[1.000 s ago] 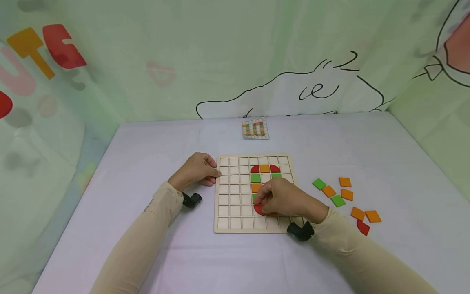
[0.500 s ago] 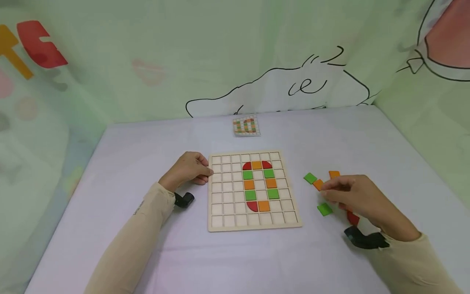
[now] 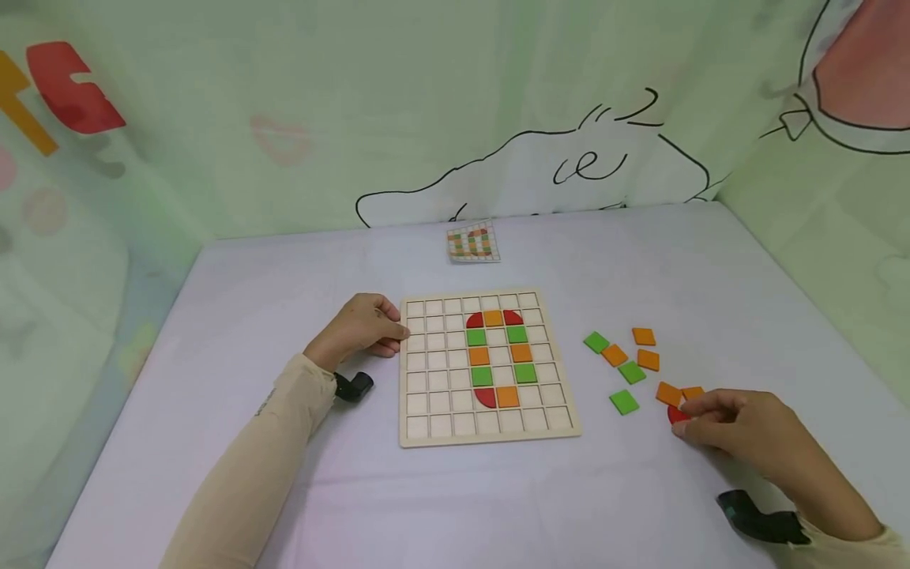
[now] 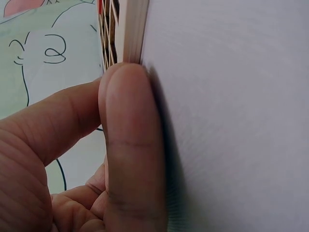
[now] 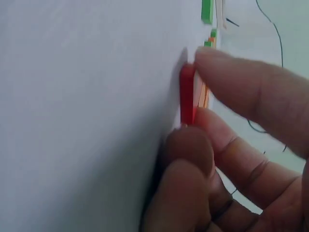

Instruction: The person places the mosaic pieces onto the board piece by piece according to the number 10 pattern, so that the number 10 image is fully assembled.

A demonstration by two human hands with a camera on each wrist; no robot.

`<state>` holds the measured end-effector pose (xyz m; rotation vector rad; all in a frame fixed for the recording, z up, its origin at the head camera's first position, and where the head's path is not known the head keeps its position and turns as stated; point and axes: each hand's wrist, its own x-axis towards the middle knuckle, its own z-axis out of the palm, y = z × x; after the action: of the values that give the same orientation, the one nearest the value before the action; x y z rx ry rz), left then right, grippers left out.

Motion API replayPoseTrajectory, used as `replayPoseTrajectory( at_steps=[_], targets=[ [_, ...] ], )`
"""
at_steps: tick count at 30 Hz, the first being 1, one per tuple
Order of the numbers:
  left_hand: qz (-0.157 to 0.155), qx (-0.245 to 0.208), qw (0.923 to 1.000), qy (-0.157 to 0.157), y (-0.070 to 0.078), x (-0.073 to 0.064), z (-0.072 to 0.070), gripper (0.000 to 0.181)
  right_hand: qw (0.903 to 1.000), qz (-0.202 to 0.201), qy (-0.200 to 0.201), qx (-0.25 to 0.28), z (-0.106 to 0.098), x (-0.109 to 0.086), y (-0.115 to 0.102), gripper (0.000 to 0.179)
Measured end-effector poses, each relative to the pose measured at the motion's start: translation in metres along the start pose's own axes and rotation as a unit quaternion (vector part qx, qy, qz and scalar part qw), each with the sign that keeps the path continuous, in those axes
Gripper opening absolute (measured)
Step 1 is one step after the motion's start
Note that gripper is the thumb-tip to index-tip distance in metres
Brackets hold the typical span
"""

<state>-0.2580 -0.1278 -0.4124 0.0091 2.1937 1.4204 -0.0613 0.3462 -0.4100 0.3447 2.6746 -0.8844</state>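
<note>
A wooden grid board [image 3: 441, 427] lies on the table, bearing a ring of red, orange and green tiles. At its left edge, my left hand [image 3: 361, 328] holds the rim; the left wrist view shows the thumb [image 4: 133, 130] against the board's side [image 4: 135, 29]. Out to the right, my right hand [image 3: 753, 431] has its fingertips at a red quarter-round tile [image 3: 676, 416]. Seen edge-on in the right wrist view, that red tile [image 5: 187, 94] sits between a finger above and a thumb below, close to the tabletop. The hand partly covers it in the head view.
Loose tiles lie right of the board: a green tile [image 3: 624, 402] nearest it, an orange tile [image 3: 643, 337] farther back, and an orange tile [image 3: 668, 393] beside the red one. A small pattern card [image 3: 473, 242] leans at the back, before a printed curtain [image 3: 320, 95].
My right hand has left the board and moved right to the loose tiles, reaching the red tile. The lower orange tile on the board is now uncovered. My left hand stays at the board's edge.
</note>
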Motion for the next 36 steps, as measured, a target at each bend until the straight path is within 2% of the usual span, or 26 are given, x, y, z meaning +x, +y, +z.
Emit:
replayPoseTrajectory(
  at_steps=[5,9,14,21,28,36],
  targets=[
    [0.001,0.0,1.0,-0.001,-0.001,0.0,-0.001,0.032,0.9998,-0.018,0.002,-0.004,0.005,0.003,-0.007,0.042],
    [0.003,0.0,1.0,-0.001,-0.001,0.0,-0.001,0.031,0.9998,-0.017,0.004,-0.009,0.008,0.005,-0.012,0.033],
    [0.005,0.001,1.0,0.0,-0.001,-0.001,-0.001,0.032,0.9993,-0.015,0.008,-0.032,0.006,0.005,-0.015,0.036],
    [0.002,0.0,1.0,0.004,0.0,-0.001,0.0,0.032,0.9985,-0.022,-0.019,-0.047,0.003,0.006,-0.015,0.032],
    [0.002,-0.005,1.0,0.004,0.0,-0.003,0.002,0.031,0.9976,0.001,-0.026,-0.063,0.0,0.006,-0.015,0.043],
    [0.003,-0.005,1.0,0.003,0.0,-0.002,0.001,0.03,0.9986,-0.004,-0.024,-0.048,0.001,0.007,-0.014,0.036]
  ],
)
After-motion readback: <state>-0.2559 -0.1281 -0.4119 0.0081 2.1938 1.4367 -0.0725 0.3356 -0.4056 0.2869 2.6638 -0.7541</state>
